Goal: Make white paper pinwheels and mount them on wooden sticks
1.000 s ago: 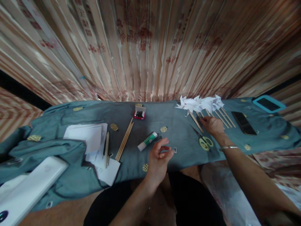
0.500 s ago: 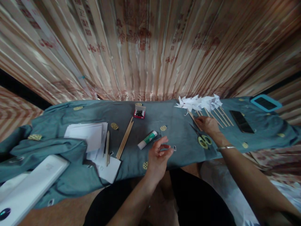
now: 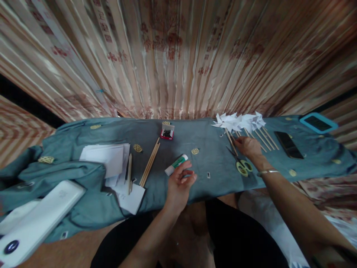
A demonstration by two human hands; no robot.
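White paper pinwheels (image 3: pixel 241 122) on thin wooden sticks lie side by side at the back right of the cloth-covered table. My right hand (image 3: pixel 248 147) has its fingers closed on the stick of the leftmost pinwheel (image 3: pixel 226 122); the fingertips partly hide it. Just below that hand lie scissors (image 3: pixel 242 167) with yellow-green handles. My left hand (image 3: pixel 180 186) hovers over the near edge of the table, fingers loosely bent and apart, holding nothing. Right behind its fingers is a green and white glue stick (image 3: pixel 176 165).
Loose wooden sticks (image 3: pixel 150 162) lie left of the glue stick, near a small red box of dark pins (image 3: pixel 167 133). Further left are white paper sheets (image 3: pixel 103 156), a pencil-like stick (image 3: pixel 129 174) and a white device (image 3: pixel 41 223). A phone (image 3: pixel 288 144) and blue-framed tablet (image 3: pixel 318 123) lie right.
The leftmost pinwheel has shifted slightly right with my right hand, closer to the others. My left hand has drifted left and toward me, nearer the glue stick. The view has shifted a little.
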